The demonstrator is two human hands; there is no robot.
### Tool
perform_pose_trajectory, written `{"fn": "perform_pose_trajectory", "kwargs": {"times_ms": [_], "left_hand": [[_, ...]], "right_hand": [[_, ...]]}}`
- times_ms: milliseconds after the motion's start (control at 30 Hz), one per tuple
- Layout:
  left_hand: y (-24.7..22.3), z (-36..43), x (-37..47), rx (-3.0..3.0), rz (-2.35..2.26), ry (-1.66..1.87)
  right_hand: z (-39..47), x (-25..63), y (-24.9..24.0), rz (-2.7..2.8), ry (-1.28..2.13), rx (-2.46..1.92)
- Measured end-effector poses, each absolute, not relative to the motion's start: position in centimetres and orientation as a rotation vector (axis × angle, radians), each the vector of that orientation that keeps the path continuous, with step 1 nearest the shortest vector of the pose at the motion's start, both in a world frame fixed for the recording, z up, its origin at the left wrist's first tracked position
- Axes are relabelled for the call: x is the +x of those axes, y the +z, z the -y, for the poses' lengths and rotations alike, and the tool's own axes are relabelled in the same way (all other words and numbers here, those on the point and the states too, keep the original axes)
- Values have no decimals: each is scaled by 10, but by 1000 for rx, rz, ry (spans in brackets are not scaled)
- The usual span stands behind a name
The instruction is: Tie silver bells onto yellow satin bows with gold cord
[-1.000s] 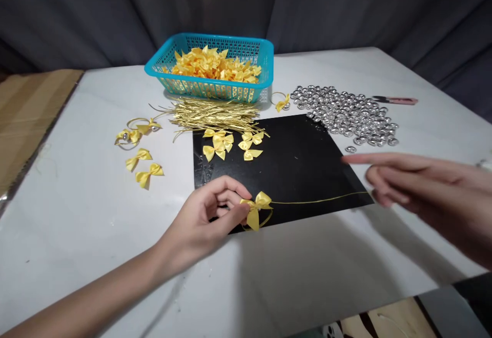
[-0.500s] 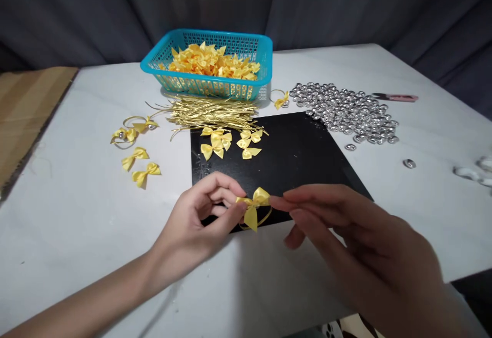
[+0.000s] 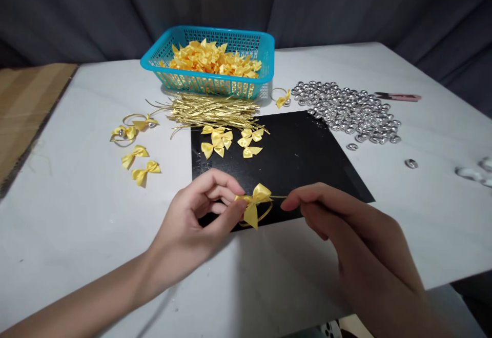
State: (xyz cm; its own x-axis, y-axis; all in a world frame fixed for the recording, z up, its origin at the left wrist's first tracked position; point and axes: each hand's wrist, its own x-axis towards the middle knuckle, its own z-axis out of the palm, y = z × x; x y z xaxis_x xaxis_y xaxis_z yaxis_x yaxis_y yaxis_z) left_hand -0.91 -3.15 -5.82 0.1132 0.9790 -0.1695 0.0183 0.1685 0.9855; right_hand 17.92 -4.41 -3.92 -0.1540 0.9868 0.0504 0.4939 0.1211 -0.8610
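Between thumb and fingers, my left hand [image 3: 215, 207] pinches a yellow ribbon bow [image 3: 253, 202] above the near edge of a black mat [image 3: 300, 158]. A gold cord [image 3: 279, 196] runs out from the bow to the right, and a loop of it hangs under the bow. My right hand [image 3: 346, 225] is closed, with thumb and index finger pressed at the far end of that cord. Several loose yellow bows [image 3: 217, 140] lie on the mat's far left part.
Behind the mat lie a bundle of gold cords [image 3: 211, 111] and a blue basket [image 3: 265, 66] of bows. Silver bells [image 3: 346, 110] are heaped at right, near pink-handled snips [image 3: 400, 97]. Bows with cord loops and bells [image 3: 125, 133] lie at left, near two plain bows [image 3: 146, 173].
My right fingers have moved off the bow's right side and closed on the cord, which now shows stretched straight between bow and fingertips. My left hand keeps its pinch nearly unmoved.
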Motion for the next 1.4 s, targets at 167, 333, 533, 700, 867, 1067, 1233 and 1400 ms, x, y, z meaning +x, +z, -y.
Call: {"fn": "perform_pose_trajectory", "kwargs": {"times_ms": [167,333,533,700,867,1067,1233,1400], "left_hand": [[-56,32,-9,1176,-1229,1004],[-53,33,-9,1224,-1273,997],[-53,37,-11,1310,-1248,1036],[-51,38,-11,1349,-1214,1031],[-50,37,-12,1319,-1189,1015],[-54,40,-14,1327,-1131,955],[-53,43,-14,1308,-1055,878],[-52,44,-13,1166,-1049,901]], "right_hand": [[45,175,-42,1860,798,-1347],[46,171,-45,1857,747,-1303],[44,171,-44,1948,723,-1214],[41,169,-46,2042,711,-1129],[41,167,-52,2047,709,-1148],[37,166,-54,2051,752,-1096],[34,168,-53,2087,793,-1074],[34,173,-53,2146,756,-1012]]}}
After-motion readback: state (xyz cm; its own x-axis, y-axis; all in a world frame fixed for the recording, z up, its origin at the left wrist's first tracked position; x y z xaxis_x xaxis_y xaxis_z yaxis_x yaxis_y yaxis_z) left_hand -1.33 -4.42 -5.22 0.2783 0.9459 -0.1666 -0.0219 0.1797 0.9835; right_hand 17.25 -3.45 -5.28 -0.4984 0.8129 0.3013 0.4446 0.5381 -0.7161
